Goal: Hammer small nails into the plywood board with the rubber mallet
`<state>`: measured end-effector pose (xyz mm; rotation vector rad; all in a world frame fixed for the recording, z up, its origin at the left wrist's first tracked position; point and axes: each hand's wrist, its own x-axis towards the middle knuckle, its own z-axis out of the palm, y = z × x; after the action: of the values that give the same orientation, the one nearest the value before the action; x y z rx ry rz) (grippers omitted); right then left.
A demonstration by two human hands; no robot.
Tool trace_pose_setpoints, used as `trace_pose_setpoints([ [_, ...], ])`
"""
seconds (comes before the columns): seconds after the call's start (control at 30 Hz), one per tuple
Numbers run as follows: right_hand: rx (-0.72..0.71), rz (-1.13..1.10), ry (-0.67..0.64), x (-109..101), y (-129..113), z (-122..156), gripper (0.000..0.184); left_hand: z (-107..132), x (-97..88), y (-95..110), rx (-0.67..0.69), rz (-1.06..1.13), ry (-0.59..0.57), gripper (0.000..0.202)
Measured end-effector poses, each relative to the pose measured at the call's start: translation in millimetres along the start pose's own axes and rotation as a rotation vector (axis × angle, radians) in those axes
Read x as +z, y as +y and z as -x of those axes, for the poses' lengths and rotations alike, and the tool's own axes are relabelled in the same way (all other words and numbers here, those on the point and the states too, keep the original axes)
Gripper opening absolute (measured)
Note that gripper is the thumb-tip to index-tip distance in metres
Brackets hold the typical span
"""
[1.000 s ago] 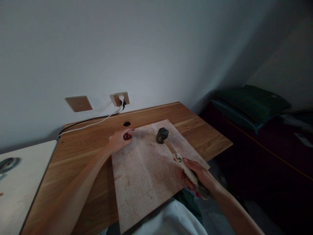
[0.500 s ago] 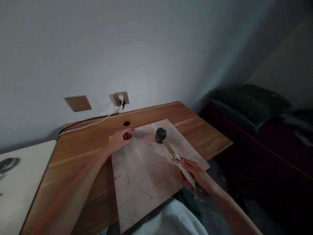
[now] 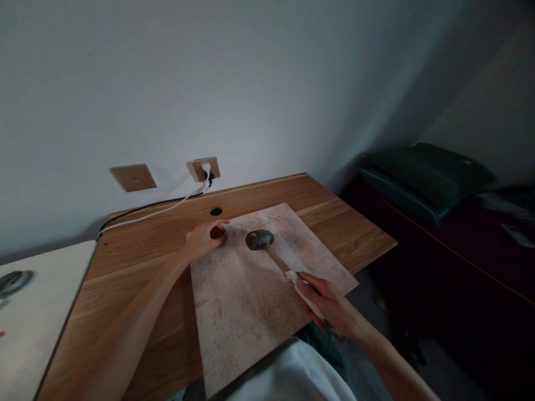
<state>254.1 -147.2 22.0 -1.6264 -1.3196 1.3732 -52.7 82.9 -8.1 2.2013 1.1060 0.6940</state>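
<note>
A pale reddish board lies on the wooden desk. My right hand is closed round the light wooden handle of a mallet, whose dark head hangs just over the board's far part. My left hand rests at the board's far left corner, its fingers pinched on a small dark reddish thing that I cannot make out. Small pale crumbs lie scattered on the board near the mallet head.
A white cable runs along the desk's back edge to a wall socket. A round hole sits in the desk behind my left hand. A white surface adjoins on the left. Dark furniture with a green bundle stands to the right.
The mallet head has swung left and slightly down, toward my left hand, and my right hand has shifted left with it. My left hand has stayed in place.
</note>
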Motion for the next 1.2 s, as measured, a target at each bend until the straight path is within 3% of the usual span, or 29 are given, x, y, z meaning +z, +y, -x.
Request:
trace_pose_setpoints([
  [0.13,0.158,-0.366,0.028,-6.4,3.8,-5.9,0.059,0.9,1.4,-2.3,0.01,-0.003,0.006,0.043],
  [0.3,0.144,-0.383,0.056,-7.3,10.9,-6.1,0.058,-0.2,-2.1,4.6,0.041,-0.053,-0.004,0.042],
  [0.43,0.071,-0.305,0.011,-1.8,14.3,-6.2,0.057,2.2,0.6,33.0,0.31,-0.279,0.049,0.038],
  [0.57,0.082,-0.321,0.039,0.2,10.6,-5.8,0.064,11.1,22.5,62.7,0.555,-0.471,-0.102,0.038],
  [0.7,0.078,-0.322,0.047,1.3,7.3,-4.6,0.066,20.3,47.6,76.1,0.61,-0.599,-0.254,0.034],
  [0.8,0.08,-0.322,0.052,2.2,8.2,-4.6,0.065,21.7,52.4,76.1,0.597,-0.582,-0.259,0.034],
  [0.9,0.088,-0.33,0.053,2.3,11.1,-5.3,0.064,18.6,39.4,65.9,0.535,-0.466,-0.198,0.031],
  [1.07,0.08,-0.313,0.059,3.0,13.5,-4.8,0.064,18.9,-1.6,30.8,0.175,-0.147,0.098,0.021],
  [1.2,0.078,-0.292,0.068,4.6,11.8,-3.6,0.066,26.1,-13.7,9.0,0.014,-0.059,0.134,0.019],
])
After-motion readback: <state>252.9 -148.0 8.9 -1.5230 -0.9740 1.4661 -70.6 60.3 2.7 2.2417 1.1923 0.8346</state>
